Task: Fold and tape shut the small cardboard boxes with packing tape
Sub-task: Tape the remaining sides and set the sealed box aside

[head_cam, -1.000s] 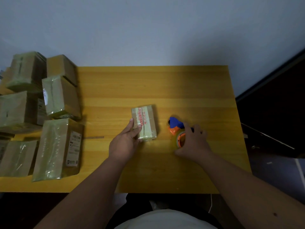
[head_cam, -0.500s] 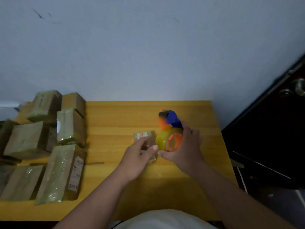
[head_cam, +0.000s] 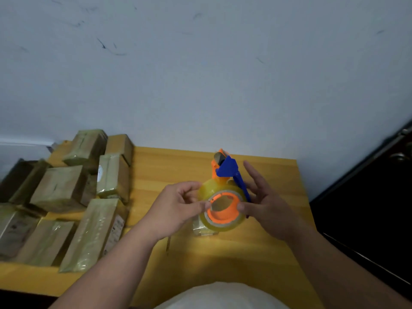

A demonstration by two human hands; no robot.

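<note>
Hands, left (head_cam: 178,206) and right (head_cam: 265,204), pinch tape dispenser (head_cam: 223,197) upright, blue cutter end pointing away

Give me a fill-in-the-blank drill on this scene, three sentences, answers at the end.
1. Both hands hold the tape dispenser, whose core is ____ in colour.
2. The stack of taped boxes lies on the ____ side of the table.
3. The right hand has its thumb on the roll while its other fingers are ____; the left hand pinches the roll.

Missing words: orange; left; spread
</note>
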